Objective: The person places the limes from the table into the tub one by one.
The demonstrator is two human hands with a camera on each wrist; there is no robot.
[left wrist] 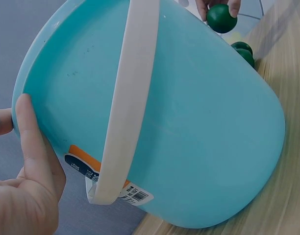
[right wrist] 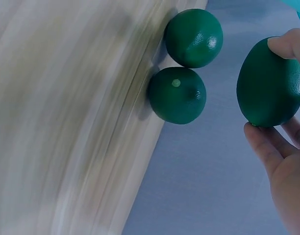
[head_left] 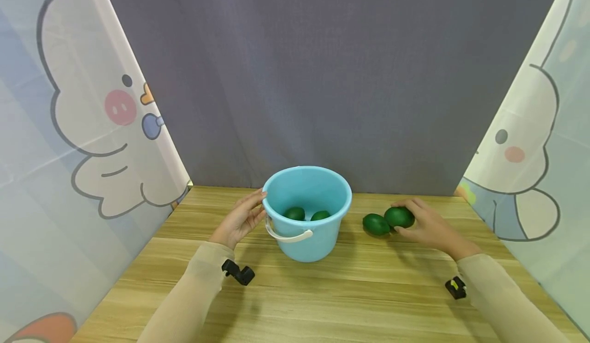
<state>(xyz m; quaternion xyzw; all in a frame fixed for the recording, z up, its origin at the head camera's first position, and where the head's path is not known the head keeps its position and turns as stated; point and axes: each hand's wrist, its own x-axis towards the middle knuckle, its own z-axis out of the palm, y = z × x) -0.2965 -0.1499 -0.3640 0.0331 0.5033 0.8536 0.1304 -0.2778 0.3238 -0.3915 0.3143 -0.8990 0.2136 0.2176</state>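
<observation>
A light blue bucket (head_left: 306, 243) with a white handle (head_left: 289, 238) stands upright on the table, with two dark green limes (head_left: 294, 213) showing inside. My left hand (head_left: 241, 219) touches its left side at the rim, fingers mostly straight; in the left wrist view one finger (left wrist: 35, 134) lies along the outer wall. To the right of the bucket, my right hand (head_left: 426, 228) pinches a lime (right wrist: 270, 85) between thumb and fingers, raised off the table. Two more limes, one (right wrist: 194, 38) against the other (right wrist: 177, 95), sit beside it; the head view shows only one lime (head_left: 376, 224) of these.
The wooden table (head_left: 318, 302) ends at a dark grey cloth (head_left: 304, 77) behind the bucket. Cartoon-printed curtains (head_left: 83, 128) hang on both sides. A label (left wrist: 135, 193) is stuck on the bucket near the handle's end.
</observation>
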